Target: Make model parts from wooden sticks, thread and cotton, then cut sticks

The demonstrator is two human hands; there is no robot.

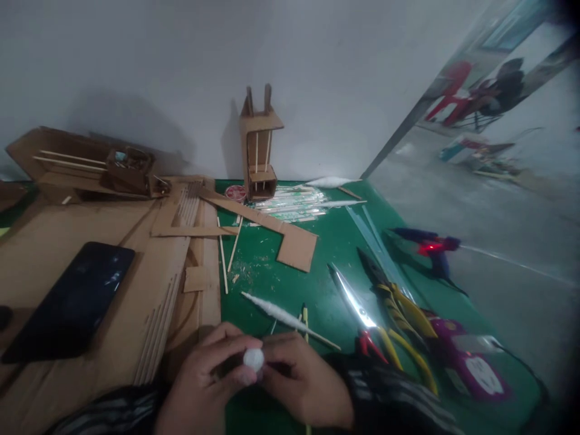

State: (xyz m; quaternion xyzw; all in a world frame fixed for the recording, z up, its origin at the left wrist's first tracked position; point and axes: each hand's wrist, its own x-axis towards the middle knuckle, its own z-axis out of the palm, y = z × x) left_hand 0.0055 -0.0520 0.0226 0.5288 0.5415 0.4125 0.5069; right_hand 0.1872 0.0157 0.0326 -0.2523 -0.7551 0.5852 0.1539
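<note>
Low in the view, the left hand and right hand meet with fingertips pinching a white round piece between them; only one face of it shows, the fingers cover the rest, and what it is cannot be told. Just beyond lies a white-wound stick, its far side near a yellow stick whose lower part the right hand hides. To the right, the glue gun and purple box are blurred, while a black object is cut off at the left edge.
</note>
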